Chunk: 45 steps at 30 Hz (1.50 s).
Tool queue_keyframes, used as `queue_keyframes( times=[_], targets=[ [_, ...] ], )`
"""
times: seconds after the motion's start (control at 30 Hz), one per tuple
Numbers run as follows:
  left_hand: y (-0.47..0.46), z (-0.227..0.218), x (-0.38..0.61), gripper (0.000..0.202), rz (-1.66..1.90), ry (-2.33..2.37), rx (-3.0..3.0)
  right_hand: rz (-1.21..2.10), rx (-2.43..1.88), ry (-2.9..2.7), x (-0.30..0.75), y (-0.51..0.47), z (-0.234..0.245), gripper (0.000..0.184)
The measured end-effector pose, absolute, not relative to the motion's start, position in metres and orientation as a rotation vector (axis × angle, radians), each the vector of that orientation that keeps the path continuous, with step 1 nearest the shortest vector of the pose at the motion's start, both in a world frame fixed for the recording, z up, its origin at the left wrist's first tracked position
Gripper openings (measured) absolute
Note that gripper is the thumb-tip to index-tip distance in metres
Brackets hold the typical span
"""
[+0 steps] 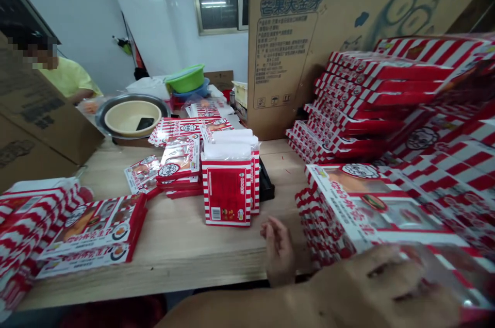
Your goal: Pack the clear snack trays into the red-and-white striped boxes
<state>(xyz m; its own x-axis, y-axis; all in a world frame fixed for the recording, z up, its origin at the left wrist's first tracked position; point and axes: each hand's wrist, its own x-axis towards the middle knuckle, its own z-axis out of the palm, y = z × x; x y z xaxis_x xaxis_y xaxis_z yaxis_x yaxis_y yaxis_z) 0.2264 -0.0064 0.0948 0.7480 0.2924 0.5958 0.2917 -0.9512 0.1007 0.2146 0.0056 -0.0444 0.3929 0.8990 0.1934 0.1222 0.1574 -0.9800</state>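
My left arm reaches across the bottom of the view. My left hand [390,284] lies over a flat red-and-white striped carton [390,204] on the right-hand stack; its fingers are blurred. On the table, my right hand [277,248] has its fingers loosely curled and apart, holding nothing I can see. Its wrist is hidden behind the left forearm. Just beyond the right hand, a few striped packets [227,194] with clear and white tops stand upright, touching one another. Behind them is a black holder [266,181], partly hidden.
Striped cartons [88,225] are piled at left. More packets [180,160] lie mid-table. Tall carton stacks [371,91] fill the right side, before a large cardboard box [286,70]. A cream basin [133,111] and green basin [185,79] stand behind. A person in yellow [75,78] is at far left.
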Motion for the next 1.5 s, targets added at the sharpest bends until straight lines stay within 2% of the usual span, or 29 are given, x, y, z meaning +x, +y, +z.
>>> queue_keyframes(
  times=[0.1, 0.23, 0.3, 0.33, 0.4, 0.5, 0.67, 0.77, 0.93, 1.0, 1.1, 1.17, 1.27, 1.3, 1.37, 1.5],
  targets=[
    [-0.003, 0.081, 0.209, 0.031, 1.251, 0.479, 2.822, 0.719, -1.301, -1.053, 0.22, 0.021, -0.038, 0.035],
    [0.029, 0.063, 0.137, 0.033, 1.766, 1.174, 2.193, 0.733, -1.195, -1.17, 0.215, 0.048, -0.011, 0.027],
    [0.054, 0.056, 0.096, 0.04, 1.86, 1.481, 1.862, 0.734, -1.125, -1.236, 0.207, 0.064, 0.002, 0.032],
    [0.066, 0.054, 0.078, 0.042, 1.862, 1.658, 1.49, 0.737, -1.096, -1.263, 0.203, 0.071, 0.008, 0.035],
    [0.081, 0.051, 0.054, 0.048, 1.814, 1.736, 1.259, 0.757, -1.047, -1.304, 0.193, 0.083, 0.016, 0.044],
    [0.078, 0.051, 0.047, 0.042, 1.792, 1.714, 1.176, 0.783, -0.997, -1.323, 0.183, 0.085, 0.021, 0.048],
    [0.029, 0.054, 0.064, 0.022, 1.867, 1.696, 1.043, 0.567, -0.828, -1.285, 0.189, 0.048, 0.023, 0.037],
    [0.007, 0.057, 0.069, 0.008, 1.901, 1.654, 1.004, 0.484, -0.766, -1.459, 0.204, 0.026, 0.028, 0.034],
    [-0.002, 0.063, 0.06, 0.013, 1.781, 1.483, 1.028, 0.629, -0.834, -1.573, 0.218, 0.016, 0.039, 0.023],
    [-0.003, 0.063, 0.049, 0.027, 1.65, 1.223, 1.025, 0.757, -0.88, -1.456, 0.218, 0.018, 0.042, 0.023],
    [-0.005, 0.062, 0.028, 0.041, 1.438, 0.898, 1.008, 1.037, -0.834, -1.251, 0.218, 0.023, 0.045, 0.042],
    [-0.003, 0.064, 0.015, 0.041, 1.353, 0.841, 1.004, 1.195, -0.767, -1.238, 0.221, 0.026, 0.046, 0.041],
    [0.004, 0.073, 0.004, 0.03, 1.249, 0.823, 1.08, 1.312, -0.683, -1.32, 0.226, 0.027, 0.049, 0.01],
    [0.007, 0.076, 0.003, 0.023, 1.223, 0.808, 1.141, 1.34, -0.656, -1.332, 0.227, 0.027, 0.052, 0.007],
    [0.011, 0.082, 0.003, 0.016, 1.198, 0.777, 1.288, 1.361, -0.625, -1.344, 0.226, 0.024, 0.06, 0.01],
    [0.011, 0.087, 0.008, 0.022, 1.26, 0.836, 1.505, 1.23, -0.738, -1.356, 0.218, 0.018, 0.079, 0.015]
  ],
)
